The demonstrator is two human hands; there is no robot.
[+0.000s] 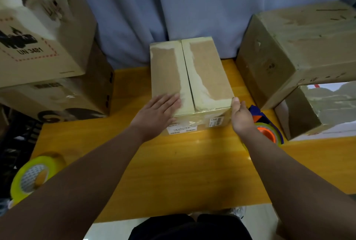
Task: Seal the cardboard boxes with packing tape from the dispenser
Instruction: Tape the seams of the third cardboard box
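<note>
A small cardboard box stands on the yellow wooden table, its two top flaps closed with a dark seam down the middle and torn tape residue on both. My left hand lies flat, fingers straight, on the near left corner of the box top. At the near right corner my right hand touches the box's edge with thumb on the corner; its fingers are hidden. A tape dispenser with an orange core and blue body lies on the table just behind my right hand.
Stacked printed cartons fill the left side. Two more boxes stand at the right. A yellow tape roll sits at the table's near left corner. A blue curtain hangs behind.
</note>
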